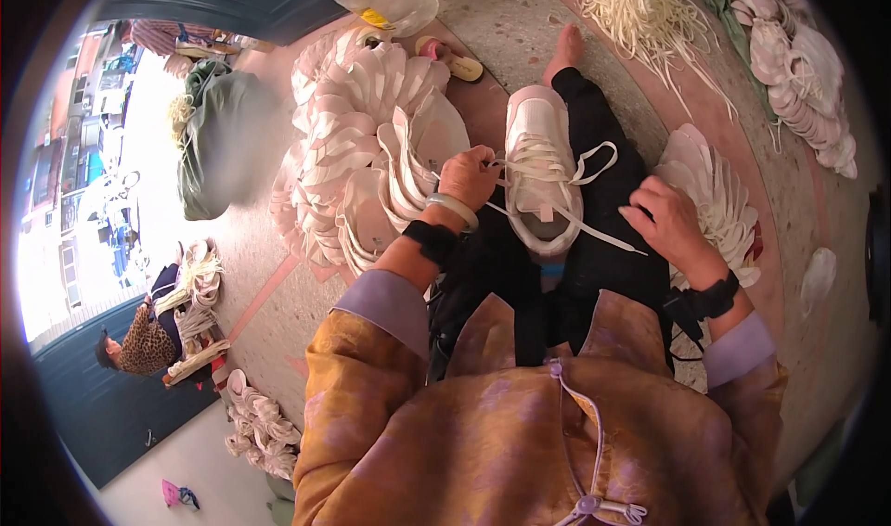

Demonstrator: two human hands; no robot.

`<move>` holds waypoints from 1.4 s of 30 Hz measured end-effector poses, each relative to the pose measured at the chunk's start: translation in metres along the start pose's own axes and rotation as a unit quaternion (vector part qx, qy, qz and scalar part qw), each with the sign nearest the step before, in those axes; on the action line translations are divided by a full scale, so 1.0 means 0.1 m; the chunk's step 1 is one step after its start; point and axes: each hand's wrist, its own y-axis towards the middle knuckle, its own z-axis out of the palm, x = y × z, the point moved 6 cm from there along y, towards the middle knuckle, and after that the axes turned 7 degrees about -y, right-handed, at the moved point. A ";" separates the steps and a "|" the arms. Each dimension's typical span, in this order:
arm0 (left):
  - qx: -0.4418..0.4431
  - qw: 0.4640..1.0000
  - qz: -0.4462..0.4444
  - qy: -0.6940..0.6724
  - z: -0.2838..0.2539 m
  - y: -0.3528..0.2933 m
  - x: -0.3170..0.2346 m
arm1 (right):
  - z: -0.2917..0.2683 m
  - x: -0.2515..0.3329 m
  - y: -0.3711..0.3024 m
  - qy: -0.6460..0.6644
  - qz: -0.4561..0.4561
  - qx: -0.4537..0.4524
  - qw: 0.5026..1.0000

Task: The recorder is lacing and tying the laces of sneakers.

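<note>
A white sneaker stands between my thighs, toe away from me, with its opening towards me. A pale shoelace runs through its eyelets; one loop stands out on the right, and a loose end lies across my right thigh. My left hand is closed in a pinch on the shoelace at the shoe's left side. Over my right thigh hovers my right hand, apart from the shoe, its fingers bent and thumb held away; I see nothing in it.
Stacked pale shoe uppers cover the floor at left; another stack lies beyond my right hand. A bundle of laces lies at the far right, near more uppers. A clear plastic jug stands ahead. Another person sits at left.
</note>
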 end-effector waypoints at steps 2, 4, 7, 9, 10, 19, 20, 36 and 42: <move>0.019 0.999 0.050 0.006 0.02 0.02 0.00 | 0.04 0.04 0.08 0.046 0.009 -0.061 0.997; 0.042 0.998 0.033 -0.041 0.03 0.04 0.10 | 0.09 0.12 0.16 0.057 0.011 -0.060 0.997; 0.101 0.962 -0.039 -0.251 0.01 -0.03 0.00 | 0.25 0.14 0.19 0.099 0.023 -0.029 0.994; 0.126 0.901 -0.095 -0.405 -0.05 -0.07 -0.03 | 0.36 0.16 0.20 0.101 0.026 -0.019 0.994; 0.166 0.880 -0.085 -0.436 -0.07 -0.08 -0.06 | 0.41 0.16 0.20 0.101 0.029 -0.008 0.994; -0.100 0.971 0.216 0.011 -0.18 -0.23 -0.52 | 0.54 0.19 0.33 0.141 0.088 0.001 0.986; -0.189 0.929 0.314 0.052 -0.22 -0.39 -0.76 | 0.53 0.20 0.33 0.137 0.087 -0.013 0.987; -0.097 0.938 0.309 0.124 0.48 -0.40 -0.84 | 0.74 0.15 0.33 0.166 0.144 0.009 0.976; -0.120 0.930 0.317 0.142 0.48 -0.44 -0.86 | 0.74 0.23 0.35 0.073 0.084 -0.036 0.993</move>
